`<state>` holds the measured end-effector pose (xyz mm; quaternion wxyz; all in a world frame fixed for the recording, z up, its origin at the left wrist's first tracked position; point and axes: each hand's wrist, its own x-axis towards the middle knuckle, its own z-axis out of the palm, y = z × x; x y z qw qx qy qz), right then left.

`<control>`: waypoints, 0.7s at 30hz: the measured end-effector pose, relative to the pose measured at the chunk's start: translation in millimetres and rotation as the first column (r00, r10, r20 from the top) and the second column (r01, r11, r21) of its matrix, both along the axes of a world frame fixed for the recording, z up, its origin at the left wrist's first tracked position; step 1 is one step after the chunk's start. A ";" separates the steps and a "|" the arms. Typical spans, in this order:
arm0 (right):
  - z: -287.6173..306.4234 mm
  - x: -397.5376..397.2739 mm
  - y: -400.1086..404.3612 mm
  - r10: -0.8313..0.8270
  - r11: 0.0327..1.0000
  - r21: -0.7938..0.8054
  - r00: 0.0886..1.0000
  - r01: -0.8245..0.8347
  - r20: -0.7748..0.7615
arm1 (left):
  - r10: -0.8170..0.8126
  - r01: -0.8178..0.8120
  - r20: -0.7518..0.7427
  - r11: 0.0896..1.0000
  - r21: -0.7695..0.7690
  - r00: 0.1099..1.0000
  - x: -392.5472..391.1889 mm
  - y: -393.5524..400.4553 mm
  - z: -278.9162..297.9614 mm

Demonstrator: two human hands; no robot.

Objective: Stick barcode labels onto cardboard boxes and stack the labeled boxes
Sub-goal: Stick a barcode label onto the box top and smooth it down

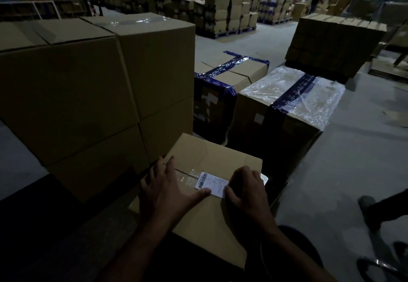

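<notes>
A brown cardboard box point(207, 158) lies right in front of me, its top seam closed with clear tape. A white barcode label point(212, 182) sits on that top, over the seam. My left hand point(167, 190) lies spread flat on the box, its thumb pressing the label's near edge. My right hand point(246, 190) rests on the box at the label's right end with its fingers curled under, knuckles up, touching the label's corner. Whether it pinches anything is hidden.
A tall stack of plain cartons point(95, 87) stands close on the left. Behind my box stand a blue-taped carton point(234, 76) and a plastic-wrapped one point(291, 96). Another stack point(335, 41) is at far right. A person's shoe point(368, 209) is on the floor at right.
</notes>
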<state>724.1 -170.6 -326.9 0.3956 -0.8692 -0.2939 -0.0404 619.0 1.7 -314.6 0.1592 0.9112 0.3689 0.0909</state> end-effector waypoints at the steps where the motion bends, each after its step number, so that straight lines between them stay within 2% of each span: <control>1: 1.7 0.6 -0.1 0.003 1.000 0.011 1.000 -0.002 -0.022 | -0.001 0.001 -0.005 1.000 -0.002 1.000 0.1 0.3 0.4; 4: 1.7 0.3 0.0 0.015 0.999 0.047 0.999 -0.013 -0.045 | -0.002 0.002 -0.004 1.000 -0.008 1.000 0.3 -0.9 1.3; 16: 5.0 -9.7 4.9 0.031 0.998 -0.054 0.999 -0.029 0.044 | 0.006 -0.006 0.013 1.000 0.004 1.000 -1.3 0.2 -1.3; 21: 8.6 -1.2 15.4 0.022 0.982 -0.186 0.998 -0.011 0.058 | 0.008 -0.008 0.012 1.000 0.011 1.000 -3.3 -0.2 -2.1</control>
